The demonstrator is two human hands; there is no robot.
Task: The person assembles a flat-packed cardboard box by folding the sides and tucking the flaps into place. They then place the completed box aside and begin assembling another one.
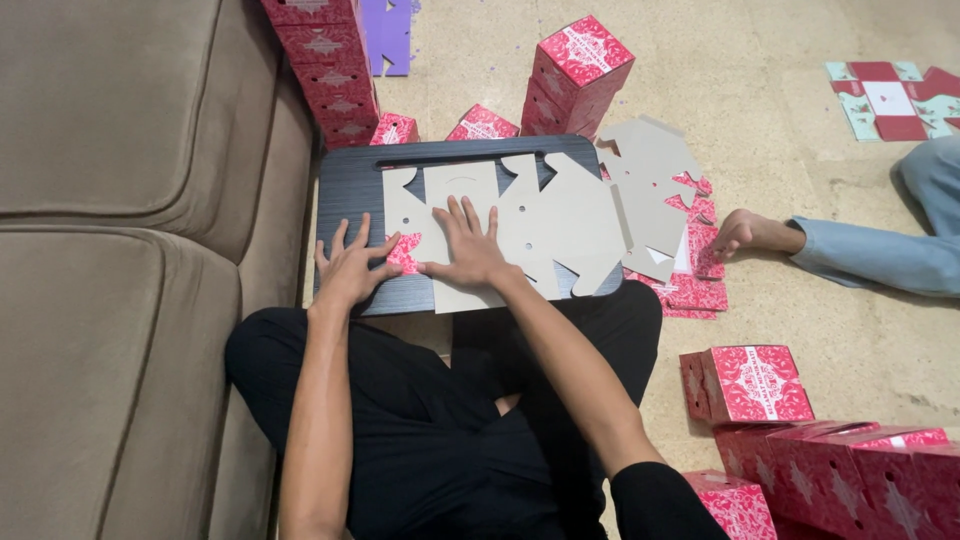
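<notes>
A flat die-cut cardboard box blank (540, 225), grey side up, lies on a dark lap board (350, 185) across my legs. My right hand (468, 248) presses flat on the blank's left-middle panel, fingers spread. My left hand (350, 268) rests with spread fingers on the board at the blank's left edge, where a flap is folded over and shows its red patterned face (405, 252). Neither hand grips anything.
A beige sofa (130, 250) fills the left. Folded red patterned boxes stand stacked at the top (575, 75), top left (325, 60) and bottom right (830, 465). More flat blanks (670, 200) lie right of the board. Another person's bare foot (750, 232) and jeans leg lie on the right.
</notes>
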